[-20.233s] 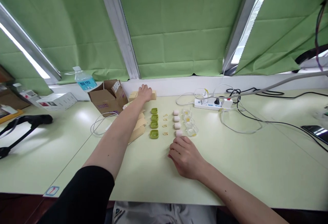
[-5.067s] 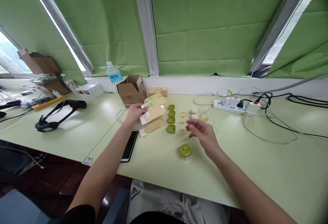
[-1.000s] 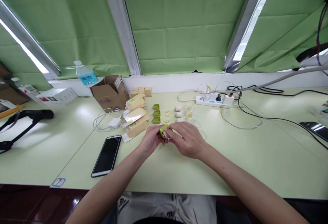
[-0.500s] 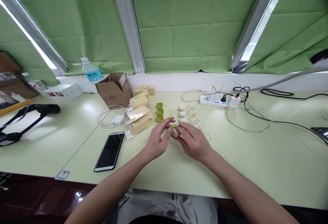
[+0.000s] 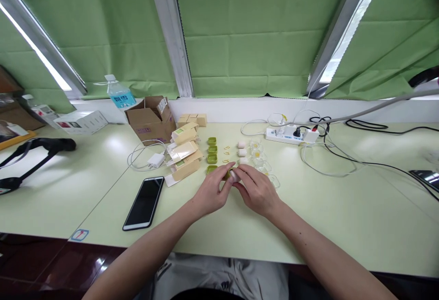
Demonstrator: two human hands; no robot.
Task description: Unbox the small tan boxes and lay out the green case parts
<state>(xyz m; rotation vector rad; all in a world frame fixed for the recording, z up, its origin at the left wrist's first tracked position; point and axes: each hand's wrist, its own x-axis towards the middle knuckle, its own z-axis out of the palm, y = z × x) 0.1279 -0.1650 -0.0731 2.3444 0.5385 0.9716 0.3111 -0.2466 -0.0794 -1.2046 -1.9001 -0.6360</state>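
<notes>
Pinching narrowly: left hand [image 5: 211, 192] on partly hidden green piece [image 5: 227, 175]; right hand [image 5: 258, 191] on whitish plug [image 5: 235, 177].

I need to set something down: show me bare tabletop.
Bare: the table right of the right hand, toward the front edge; also between the black frame and phone. Crowded: the middle, with green cups, pale cylinders and clear cups.
</notes>
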